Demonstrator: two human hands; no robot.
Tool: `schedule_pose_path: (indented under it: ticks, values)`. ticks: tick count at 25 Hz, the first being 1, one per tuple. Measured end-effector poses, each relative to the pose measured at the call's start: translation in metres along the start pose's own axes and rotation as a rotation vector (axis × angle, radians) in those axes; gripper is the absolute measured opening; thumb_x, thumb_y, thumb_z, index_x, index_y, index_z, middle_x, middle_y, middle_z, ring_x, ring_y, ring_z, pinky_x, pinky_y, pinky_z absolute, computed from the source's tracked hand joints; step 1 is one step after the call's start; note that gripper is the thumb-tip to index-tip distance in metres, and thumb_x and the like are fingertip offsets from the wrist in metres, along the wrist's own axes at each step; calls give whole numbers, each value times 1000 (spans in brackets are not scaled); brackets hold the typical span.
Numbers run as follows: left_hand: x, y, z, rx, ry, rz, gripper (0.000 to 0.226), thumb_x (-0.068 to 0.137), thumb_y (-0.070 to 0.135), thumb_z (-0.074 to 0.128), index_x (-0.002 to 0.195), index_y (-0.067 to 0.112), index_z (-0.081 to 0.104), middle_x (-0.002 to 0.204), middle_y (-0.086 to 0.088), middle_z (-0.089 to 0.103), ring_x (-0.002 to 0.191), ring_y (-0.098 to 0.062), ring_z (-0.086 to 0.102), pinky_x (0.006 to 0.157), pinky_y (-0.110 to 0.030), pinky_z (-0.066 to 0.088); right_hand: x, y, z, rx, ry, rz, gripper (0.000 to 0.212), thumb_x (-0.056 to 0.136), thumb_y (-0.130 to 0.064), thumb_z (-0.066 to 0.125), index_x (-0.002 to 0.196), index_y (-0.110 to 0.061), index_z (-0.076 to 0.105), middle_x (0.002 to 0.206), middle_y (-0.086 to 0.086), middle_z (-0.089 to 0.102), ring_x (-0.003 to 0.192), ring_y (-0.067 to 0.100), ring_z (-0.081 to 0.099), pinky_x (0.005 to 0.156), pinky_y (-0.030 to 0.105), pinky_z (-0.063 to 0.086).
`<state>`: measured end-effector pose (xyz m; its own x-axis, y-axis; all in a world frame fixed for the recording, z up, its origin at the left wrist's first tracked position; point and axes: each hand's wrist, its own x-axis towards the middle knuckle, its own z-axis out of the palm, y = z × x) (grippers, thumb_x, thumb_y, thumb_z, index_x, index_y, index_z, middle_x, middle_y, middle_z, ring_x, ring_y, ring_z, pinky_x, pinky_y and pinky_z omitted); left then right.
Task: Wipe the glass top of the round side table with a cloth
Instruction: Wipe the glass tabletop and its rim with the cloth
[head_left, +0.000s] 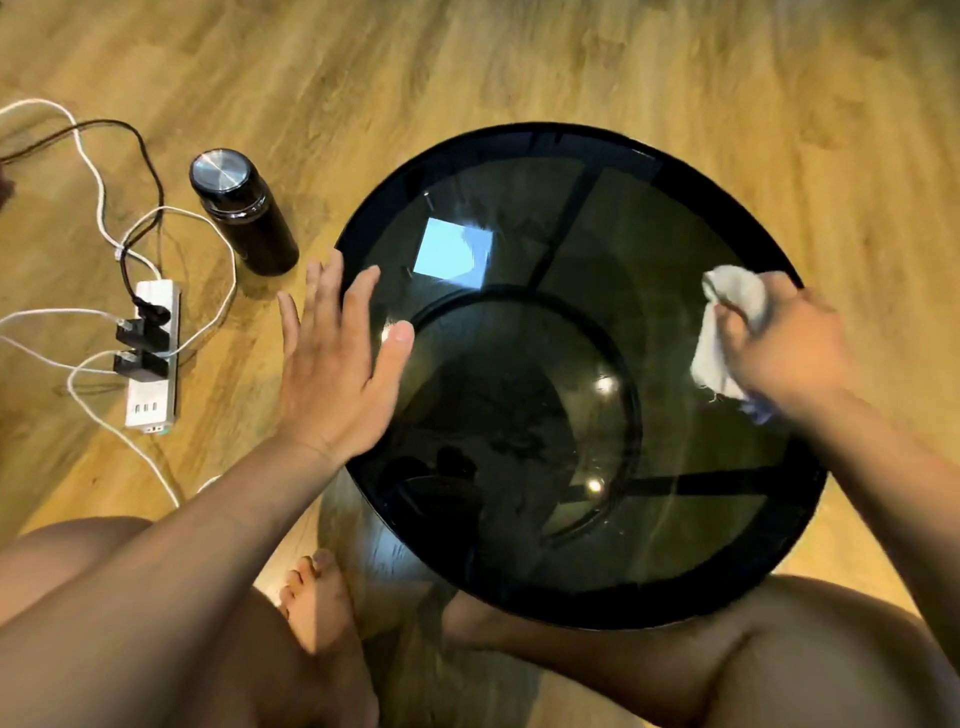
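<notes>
Glass top (649, 270) of the round side table lies between both hands: the left hand (337, 364), fingers spread flat, sits at one rim, likely steadying it, while the right hand (784, 353) grips a bunched white cloth (727, 322) against the opposite edge, probably to wipe.

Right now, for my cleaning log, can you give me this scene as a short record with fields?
table: round glass top, dark rim, on a wooden floor
right hand: grips a white cloth near the top's right edge
left hand: fingers straight, over the left rim; contact unclear
floor, left of table: black bottle standing, power strip with plugs and cables
</notes>
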<state>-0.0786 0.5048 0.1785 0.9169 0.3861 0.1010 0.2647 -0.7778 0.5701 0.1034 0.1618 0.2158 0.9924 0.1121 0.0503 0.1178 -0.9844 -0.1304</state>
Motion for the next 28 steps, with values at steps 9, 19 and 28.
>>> schedule_pose_path:
  ticks: [9,19,28]
  values:
    - [1,1,-1,-118,2,-4,68,97,50,25,156,18,11,166,-12,6,152,-23,-3,122,-47,-6,7,-248,49,69,18,-311,34,91,-44,51,116,-22,60,107,13,60,87,35,63,66,34,39]
    - [-4,-3,0,-59,-3,42,67,98,53,25,154,17,14,166,-10,7,153,-24,-1,121,-51,-9,10,-83,18,2,-27,-264,36,91,-52,49,119,-30,52,103,9,57,88,35,63,68,37,49]
    - [0,-5,1,-143,-13,1,68,97,53,25,156,25,8,167,-4,3,153,-18,-2,122,-50,-3,101,-158,41,-33,83,-73,44,86,-48,52,115,-15,58,111,23,63,99,44,62,82,45,50]
